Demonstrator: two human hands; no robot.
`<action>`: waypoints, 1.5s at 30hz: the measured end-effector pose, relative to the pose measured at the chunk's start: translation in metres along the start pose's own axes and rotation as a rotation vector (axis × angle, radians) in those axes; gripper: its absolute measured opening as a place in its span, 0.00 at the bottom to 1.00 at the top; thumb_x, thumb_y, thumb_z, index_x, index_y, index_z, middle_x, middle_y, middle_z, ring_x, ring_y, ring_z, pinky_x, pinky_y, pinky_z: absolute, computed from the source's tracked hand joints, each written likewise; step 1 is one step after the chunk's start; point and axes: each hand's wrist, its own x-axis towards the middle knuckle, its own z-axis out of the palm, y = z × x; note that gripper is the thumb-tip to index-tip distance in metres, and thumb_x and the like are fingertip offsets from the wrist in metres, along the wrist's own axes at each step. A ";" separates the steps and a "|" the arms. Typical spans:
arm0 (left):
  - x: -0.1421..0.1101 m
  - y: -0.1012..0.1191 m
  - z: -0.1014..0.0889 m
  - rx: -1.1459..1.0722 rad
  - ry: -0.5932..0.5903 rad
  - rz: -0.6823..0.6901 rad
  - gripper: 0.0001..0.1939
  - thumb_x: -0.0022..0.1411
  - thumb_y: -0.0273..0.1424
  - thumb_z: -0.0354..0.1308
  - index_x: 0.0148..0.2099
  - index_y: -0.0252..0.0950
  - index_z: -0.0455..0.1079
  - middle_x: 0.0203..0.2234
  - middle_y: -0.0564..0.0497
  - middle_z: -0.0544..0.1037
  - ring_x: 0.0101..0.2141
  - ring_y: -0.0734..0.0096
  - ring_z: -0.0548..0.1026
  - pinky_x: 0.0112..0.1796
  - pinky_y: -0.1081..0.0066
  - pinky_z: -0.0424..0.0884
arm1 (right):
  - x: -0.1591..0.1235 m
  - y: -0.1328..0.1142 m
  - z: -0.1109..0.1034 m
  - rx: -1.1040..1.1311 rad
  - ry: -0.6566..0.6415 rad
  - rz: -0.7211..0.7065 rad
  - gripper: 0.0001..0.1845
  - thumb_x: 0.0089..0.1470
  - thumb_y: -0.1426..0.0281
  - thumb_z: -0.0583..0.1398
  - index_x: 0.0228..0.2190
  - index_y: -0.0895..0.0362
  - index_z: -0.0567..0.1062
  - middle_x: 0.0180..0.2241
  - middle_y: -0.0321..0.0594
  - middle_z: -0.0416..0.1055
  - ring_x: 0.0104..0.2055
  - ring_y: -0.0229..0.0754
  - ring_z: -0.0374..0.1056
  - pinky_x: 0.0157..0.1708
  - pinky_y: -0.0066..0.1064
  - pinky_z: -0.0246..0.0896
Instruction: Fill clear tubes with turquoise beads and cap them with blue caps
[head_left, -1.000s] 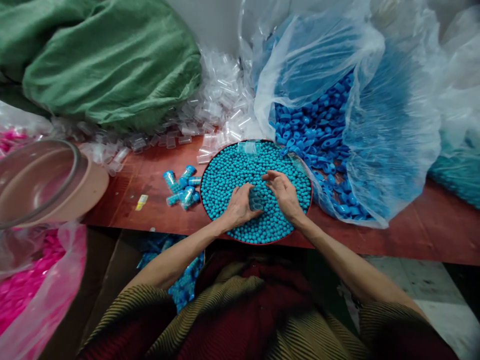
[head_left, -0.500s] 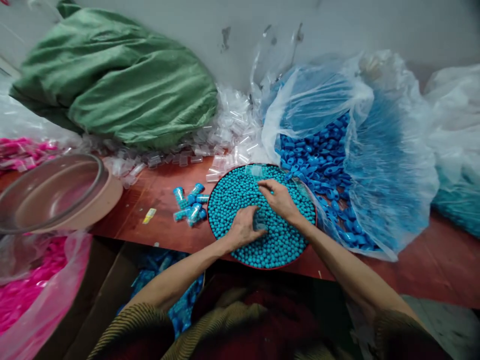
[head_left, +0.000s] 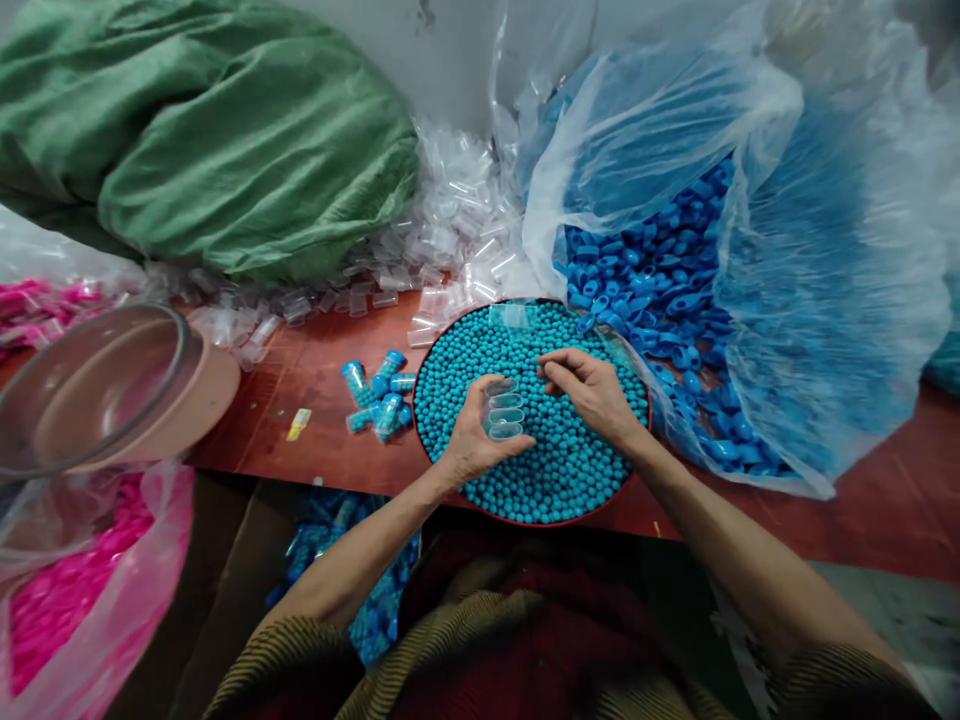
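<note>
A row of several clear plastic tubes [head_left: 505,410] is held between the thumb and fingers of my left hand [head_left: 474,432], their open mouths facing up. Below them lies a round red-rimmed tray [head_left: 649,408] full of small turquoise balls [head_left: 540,490]. My right hand [head_left: 592,392] hovers over the balls, to the right of the tubes and apart from them. Its thumb and fingertips are pinched together; whatever they hold, if anything, is too small to make out. One loose clear tube [head_left: 510,317] rests on the balls at the tray's far side.
Left of the tray lie several filled tubes with blue caps [head_left: 382,395]. A clear bag [head_left: 817,300] spills blue caps [head_left: 652,285] on the right. Clear tubes [head_left: 457,210] are heaped behind, beside a green sack [head_left: 255,150]. A basin [head_left: 214,375] stands left on the red table [head_left: 285,350].
My left hand has turned, so the tubes' open mouths now show. My right hand has shifted slightly right, its fingers drawn closer together. The whole view has shifted a little.
</note>
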 end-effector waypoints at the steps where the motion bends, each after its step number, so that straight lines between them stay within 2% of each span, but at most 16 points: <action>1: 0.000 0.000 0.001 0.009 0.003 0.003 0.41 0.42 0.42 0.69 0.54 0.42 0.52 0.52 0.44 0.66 0.48 0.63 0.70 0.42 0.64 0.72 | -0.006 -0.005 0.000 0.026 -0.038 0.013 0.10 0.52 0.63 0.57 0.33 0.56 0.74 0.27 0.34 0.72 0.25 0.35 0.66 0.27 0.29 0.63; 4: -0.002 0.002 0.003 0.035 -0.022 0.013 0.44 0.42 0.46 0.68 0.56 0.42 0.49 0.52 0.43 0.64 0.49 0.60 0.69 0.46 0.61 0.71 | -0.021 -0.015 0.006 0.099 -0.186 0.039 0.09 0.51 0.64 0.59 0.34 0.55 0.73 0.28 0.34 0.72 0.27 0.35 0.67 0.26 0.28 0.64; 6: -0.004 0.005 0.004 0.027 -0.047 0.024 0.46 0.42 0.47 0.67 0.57 0.42 0.48 0.53 0.42 0.64 0.49 0.59 0.70 0.47 0.60 0.70 | -0.029 -0.020 0.010 0.133 -0.227 0.048 0.09 0.51 0.63 0.60 0.33 0.54 0.71 0.29 0.35 0.72 0.29 0.36 0.68 0.27 0.29 0.65; 13: -0.013 0.014 0.005 0.002 -0.016 0.096 0.43 0.45 0.44 0.66 0.58 0.43 0.48 0.52 0.44 0.66 0.49 0.61 0.70 0.48 0.61 0.69 | -0.045 -0.029 0.015 0.095 -0.169 -0.021 0.11 0.52 0.64 0.61 0.39 0.50 0.70 0.31 0.36 0.71 0.32 0.40 0.69 0.32 0.32 0.67; 16: -0.013 0.011 0.006 0.088 0.019 0.098 0.41 0.45 0.39 0.67 0.57 0.41 0.50 0.49 0.44 0.68 0.46 0.63 0.72 0.47 0.62 0.70 | -0.043 -0.021 0.016 0.081 -0.165 -0.014 0.07 0.52 0.64 0.60 0.35 0.50 0.70 0.30 0.36 0.70 0.31 0.40 0.68 0.31 0.32 0.66; 18: -0.012 0.008 0.006 0.130 0.045 0.050 0.38 0.46 0.37 0.66 0.55 0.39 0.52 0.48 0.44 0.68 0.45 0.63 0.72 0.46 0.62 0.70 | -0.038 -0.015 0.018 0.045 -0.178 -0.002 0.05 0.53 0.65 0.59 0.33 0.51 0.69 0.28 0.35 0.69 0.30 0.39 0.68 0.31 0.32 0.66; 21: -0.008 0.008 0.004 0.063 0.025 -0.037 0.36 0.46 0.35 0.66 0.54 0.39 0.53 0.47 0.45 0.69 0.42 0.66 0.73 0.43 0.65 0.71 | -0.033 -0.011 0.018 0.000 -0.236 -0.014 0.05 0.53 0.66 0.58 0.34 0.52 0.69 0.29 0.34 0.70 0.31 0.39 0.68 0.31 0.31 0.66; 24: -0.001 0.010 0.000 -0.074 0.043 -0.115 0.39 0.41 0.35 0.69 0.54 0.38 0.54 0.46 0.45 0.69 0.40 0.67 0.73 0.41 0.68 0.70 | -0.034 -0.015 0.016 -0.137 -0.216 -0.133 0.10 0.54 0.67 0.58 0.40 0.51 0.69 0.34 0.37 0.71 0.33 0.39 0.68 0.34 0.33 0.66; 26: 0.004 0.009 -0.001 -0.173 0.101 -0.222 0.40 0.39 0.35 0.70 0.53 0.37 0.56 0.42 0.47 0.71 0.39 0.68 0.73 0.41 0.68 0.70 | -0.037 -0.016 0.017 -0.222 -0.213 -0.230 0.12 0.55 0.68 0.57 0.43 0.51 0.70 0.37 0.39 0.70 0.35 0.40 0.68 0.37 0.34 0.66; 28: 0.008 0.005 0.001 -0.295 0.157 -0.349 0.39 0.39 0.35 0.70 0.52 0.36 0.57 0.37 0.50 0.72 0.37 0.70 0.72 0.41 0.68 0.69 | -0.039 -0.012 0.019 -0.235 -0.255 -0.249 0.13 0.56 0.68 0.57 0.44 0.50 0.69 0.38 0.39 0.70 0.35 0.40 0.68 0.36 0.33 0.66; 30: 0.009 0.002 0.006 -0.436 0.190 -0.434 0.37 0.40 0.35 0.69 0.52 0.36 0.57 0.34 0.53 0.71 0.35 0.72 0.72 0.40 0.68 0.68 | -0.040 -0.005 0.025 -0.216 -0.261 -0.195 0.15 0.55 0.67 0.58 0.46 0.51 0.68 0.37 0.38 0.70 0.33 0.39 0.67 0.34 0.32 0.66; 32: 0.009 0.000 0.011 -0.558 0.204 -0.464 0.38 0.40 0.36 0.69 0.52 0.35 0.57 0.33 0.53 0.71 0.34 0.73 0.71 0.39 0.70 0.67 | -0.041 0.004 0.032 -0.180 -0.202 -0.127 0.19 0.53 0.66 0.60 0.47 0.52 0.67 0.36 0.38 0.69 0.32 0.38 0.66 0.34 0.32 0.66; 36: 0.006 0.000 0.015 -0.679 0.180 -0.431 0.47 0.33 0.46 0.72 0.52 0.34 0.57 0.35 0.51 0.70 0.34 0.72 0.71 0.35 0.73 0.66 | -0.044 0.016 0.044 -0.055 -0.086 -0.006 0.19 0.52 0.65 0.60 0.46 0.52 0.66 0.29 0.33 0.64 0.29 0.36 0.64 0.30 0.29 0.64; 38: 0.005 -0.002 0.013 -0.719 0.129 -0.406 0.49 0.30 0.52 0.70 0.52 0.35 0.58 0.36 0.50 0.71 0.33 0.72 0.71 0.31 0.74 0.66 | -0.046 0.017 0.045 0.070 -0.056 0.064 0.18 0.50 0.65 0.61 0.44 0.51 0.65 0.28 0.32 0.62 0.28 0.35 0.63 0.28 0.28 0.65; 42: 0.004 -0.011 0.011 -0.815 -0.012 -0.410 0.48 0.32 0.56 0.67 0.52 0.35 0.59 0.34 0.50 0.72 0.29 0.72 0.71 0.26 0.75 0.66 | -0.043 0.013 0.041 0.374 -0.093 0.274 0.21 0.43 0.65 0.65 0.39 0.51 0.65 0.28 0.30 0.62 0.26 0.35 0.66 0.22 0.29 0.68; 45: 0.005 -0.017 0.014 -0.823 -0.015 -0.410 0.46 0.33 0.56 0.67 0.50 0.34 0.60 0.32 0.50 0.72 0.27 0.73 0.71 0.24 0.74 0.68 | -0.038 0.009 0.034 0.495 -0.154 0.400 0.21 0.40 0.64 0.66 0.37 0.52 0.66 0.27 0.29 0.63 0.24 0.35 0.67 0.18 0.26 0.66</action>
